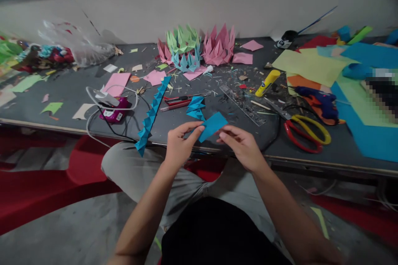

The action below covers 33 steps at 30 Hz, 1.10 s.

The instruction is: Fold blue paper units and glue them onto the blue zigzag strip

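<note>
A small blue piece of paper is held above the table's front edge. My left hand pinches its left corner between thumb and fingers. My right hand is closed at the paper's right edge, thumb against fingertips. Just behind the paper lie a few folded blue paper pieces. Left of my left hand, a long strip of joined blue folded paper lies slantwise, its near end poking past the table edge. Red-handled cutters rest behind, between the strip and the folded pieces.
Pink, green and blue folded-paper crowns stand at the back. Scissors, a yellow glue stick, a clear ruler and a blue glue gun lie right. A purple power adapter with cables sits left. Scraps litter the dark table.
</note>
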Tool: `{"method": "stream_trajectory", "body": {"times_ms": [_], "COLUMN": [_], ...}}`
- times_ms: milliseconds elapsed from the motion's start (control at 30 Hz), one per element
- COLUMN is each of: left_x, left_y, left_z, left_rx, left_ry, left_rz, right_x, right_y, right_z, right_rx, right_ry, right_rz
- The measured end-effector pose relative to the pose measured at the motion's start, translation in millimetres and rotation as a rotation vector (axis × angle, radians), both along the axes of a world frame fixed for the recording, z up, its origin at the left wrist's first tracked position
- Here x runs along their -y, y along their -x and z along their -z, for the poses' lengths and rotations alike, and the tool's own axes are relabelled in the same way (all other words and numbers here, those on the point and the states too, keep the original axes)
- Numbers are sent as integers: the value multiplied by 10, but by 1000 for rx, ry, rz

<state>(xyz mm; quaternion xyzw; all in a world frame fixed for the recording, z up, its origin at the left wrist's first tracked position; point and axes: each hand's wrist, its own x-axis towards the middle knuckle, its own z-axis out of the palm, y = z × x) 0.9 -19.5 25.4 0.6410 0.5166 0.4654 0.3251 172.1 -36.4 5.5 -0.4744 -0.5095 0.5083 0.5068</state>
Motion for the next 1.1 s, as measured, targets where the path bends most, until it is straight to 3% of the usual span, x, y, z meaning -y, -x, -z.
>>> {"method": "stream_trajectory", "body": {"times_ms": [133, 233, 367, 467, 600, 733, 833, 933, 1100], "left_x": [42, 67, 81, 90, 103, 72, 26, 6, 37], "left_y": [-95, -127, -140, -144, -138, -104, -70, -58, -112], "left_z": [109, 155, 139, 97, 70, 101, 155, 218, 263], "left_rx": [60, -51, -226, -236, -25, 134, 72, -177, -666], "left_ry": [49, -90, -174, -79, 146, 311, 273, 166, 45], "left_rz": [40, 59, 199, 273, 376, 256, 89, -11, -39], "right_x": [3, -6, 8, 24, 30, 36, 44, 30, -38], "right_y": [68, 60, 42, 23, 4, -5, -20, -28, 49], "right_z": [5, 24, 26, 16, 32, 66, 80, 94, 114], "right_rx": [-4, 73, 142, 122, 101, 192, 318, 529, 980], "right_ry": [8, -32, -89, -100, -116, -115, -95, -86, -126], "right_rz": [74, 128, 119, 31, -116, -75, -68, -24, 81]}}
